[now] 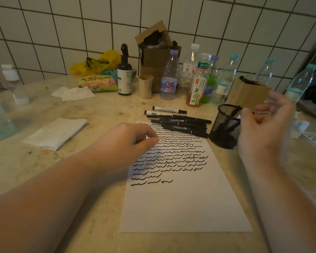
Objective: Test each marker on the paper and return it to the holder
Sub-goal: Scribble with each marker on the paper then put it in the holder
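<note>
1. The left hand (128,141) rests on the paper's (181,203) upper left corner, fingers loosely curled, holding nothing.
2. The right hand (263,132) is blurred beside the mesh holder (224,130); fingers relaxed and spread, and whether they touch anything I cannot tell.
3. One marker (230,121) stands inside the holder, partly hidden by mesh.
4. Loose markers (179,121) lie along the paper's far edge.
5. Bottles (169,77) crowd the table's (98,110) far edge.

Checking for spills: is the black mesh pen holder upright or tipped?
Upright: the black mesh pen holder stands on its base, open rim facing up.
</note>
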`<state>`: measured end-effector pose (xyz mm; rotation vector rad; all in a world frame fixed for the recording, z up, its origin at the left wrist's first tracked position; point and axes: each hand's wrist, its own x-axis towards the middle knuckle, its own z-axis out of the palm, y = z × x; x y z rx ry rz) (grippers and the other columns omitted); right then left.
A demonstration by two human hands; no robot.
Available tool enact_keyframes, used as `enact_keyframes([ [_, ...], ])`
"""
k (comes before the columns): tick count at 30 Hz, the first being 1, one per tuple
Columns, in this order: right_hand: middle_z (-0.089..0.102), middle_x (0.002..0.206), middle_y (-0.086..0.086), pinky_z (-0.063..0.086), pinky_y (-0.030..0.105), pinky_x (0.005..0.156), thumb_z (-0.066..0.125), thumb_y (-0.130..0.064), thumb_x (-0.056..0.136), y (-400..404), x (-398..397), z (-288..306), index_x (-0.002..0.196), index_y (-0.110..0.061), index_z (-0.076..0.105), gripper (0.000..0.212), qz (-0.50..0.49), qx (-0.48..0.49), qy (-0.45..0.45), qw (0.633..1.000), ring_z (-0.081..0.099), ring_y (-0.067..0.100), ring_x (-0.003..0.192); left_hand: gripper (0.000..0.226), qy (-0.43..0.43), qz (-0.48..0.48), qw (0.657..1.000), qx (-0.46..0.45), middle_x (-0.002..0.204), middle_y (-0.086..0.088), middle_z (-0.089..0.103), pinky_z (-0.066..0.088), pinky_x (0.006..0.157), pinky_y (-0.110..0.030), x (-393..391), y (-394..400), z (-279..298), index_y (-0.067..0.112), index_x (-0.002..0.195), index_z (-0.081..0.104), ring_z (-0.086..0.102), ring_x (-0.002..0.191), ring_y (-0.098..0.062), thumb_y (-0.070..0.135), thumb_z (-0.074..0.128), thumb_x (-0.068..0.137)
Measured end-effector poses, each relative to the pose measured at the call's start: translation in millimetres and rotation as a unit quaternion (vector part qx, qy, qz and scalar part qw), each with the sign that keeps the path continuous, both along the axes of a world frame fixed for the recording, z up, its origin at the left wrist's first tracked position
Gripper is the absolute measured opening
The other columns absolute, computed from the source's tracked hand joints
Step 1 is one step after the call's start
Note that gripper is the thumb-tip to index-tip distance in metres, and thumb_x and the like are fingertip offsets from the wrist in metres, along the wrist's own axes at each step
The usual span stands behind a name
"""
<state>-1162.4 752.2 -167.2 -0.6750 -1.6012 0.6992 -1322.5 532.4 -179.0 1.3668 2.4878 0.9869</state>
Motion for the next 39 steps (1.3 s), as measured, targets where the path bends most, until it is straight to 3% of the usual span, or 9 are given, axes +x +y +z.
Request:
enact_keyframes([
  [3,0.058,0.101,-0.010,0.052,0.022,0.080,0.062,-0.013,0.096,-9,-6,-10,0.113,-0.032,0.059,0.025,0.066,0.085,-0.129,0.986,0.055,0.005,0.088,0.016,0.008,0.000,1.000,-0.009,0.080,0.009,0.071,0.057,0.067,-0.030,-1,1,0,0.043,0.103,0.066,0.065,0.070,-0.006,0.048,0.054,0.094],
  [6,0.059,0.134,-0.007,0.029,0.024,0.110,0.056,-0.012,0.099,-14,-18,-23,0.124,-0.027,0.066,0.030,0.151,0.116,-0.359,0.914,0.045,0.005,0.125,0.016,0.018,-0.002,1.000,-0.023,0.089,0.018,0.068,0.051,0.068,-0.019,0,1,0,0.044,0.106,0.066,0.062,0.078,0.001,0.046,0.055,0.095],
  [9,0.027,0.165,-0.006,0.009,0.029,0.119,0.048,-0.021,0.105,-15,-26,-24,0.152,-0.021,0.042,0.047,0.151,0.092,-0.501,0.847,0.015,0.014,0.152,0.017,0.020,-0.002,1.000,-0.021,0.090,0.021,0.068,0.052,0.071,-0.019,1,1,-1,0.043,0.107,0.067,0.061,0.080,0.003,0.045,0.056,0.095],
  [13,0.008,0.170,-0.001,0.003,0.026,0.118,0.040,-0.022,0.107,-15,-30,-26,0.160,-0.021,0.020,0.056,0.157,0.050,-0.576,0.801,0.002,0.014,0.155,0.018,0.018,-0.001,1.000,-0.017,0.089,0.019,0.070,0.056,0.074,-0.026,1,1,-1,0.041,0.107,0.069,0.064,0.080,0.000,0.044,0.056,0.094],
  [21,0.057,0.130,-0.002,0.045,0.032,0.098,0.063,-0.027,0.096,-13,-30,-30,0.139,-0.023,0.058,0.043,0.083,0.062,-0.506,0.857,0.051,0.017,0.120,0.016,0.014,-0.003,1.000,-0.019,0.090,0.021,0.070,0.056,0.075,-0.023,2,2,0,0.043,0.106,0.068,0.063,0.081,0.002,0.042,0.057,0.095],
  [25,0.062,0.101,-0.010,0.037,0.020,0.065,0.071,-0.028,0.091,-15,-26,-31,0.115,-0.029,0.074,0.024,0.099,0.083,-0.488,0.863,0.055,0.010,0.091,0.017,0.021,-0.005,0.999,-0.024,0.090,0.019,0.070,0.057,0.076,-0.029,1,1,0,0.040,0.106,0.069,0.063,0.080,0.001,0.043,0.057,0.094],
  [29,0.063,0.093,-0.013,0.042,0.022,0.066,0.073,-0.025,0.089,-19,-21,-29,0.107,-0.032,0.075,0.019,0.130,0.058,-0.481,0.865,0.058,0.007,0.084,0.017,0.025,-0.007,0.999,-0.031,0.088,0.019,0.068,0.053,0.071,-0.023,2,0,1,0.039,0.105,0.069,0.062,0.079,0.001,0.043,0.056,0.095],
  [34,0.071,0.068,-0.002,0.054,0.028,0.064,0.072,-0.020,0.089,-29,-13,-15,0.083,-0.022,0.071,0.007,0.279,-0.096,-0.330,0.897,0.067,0.010,0.063,0.017,0.039,-0.021,0.998,-0.054,0.084,0.020,0.066,0.047,0.067,-0.017,2,0,2,0.037,0.102,0.070,0.059,0.078,0.003,0.045,0.057,0.094],
  [39,0.076,0.076,0.012,0.063,0.038,0.070,0.075,-0.026,0.074,-40,-7,-6,0.088,-0.012,0.076,0.020,0.458,-0.160,-0.259,0.835,0.075,0.025,0.072,0.031,-0.005,-0.048,0.997,-0.064,0.092,0.023,0.068,0.049,0.075,-0.017,6,2,4,0.045,0.116,0.066,0.061,0.085,0.006,0.055,0.060,0.087],
])
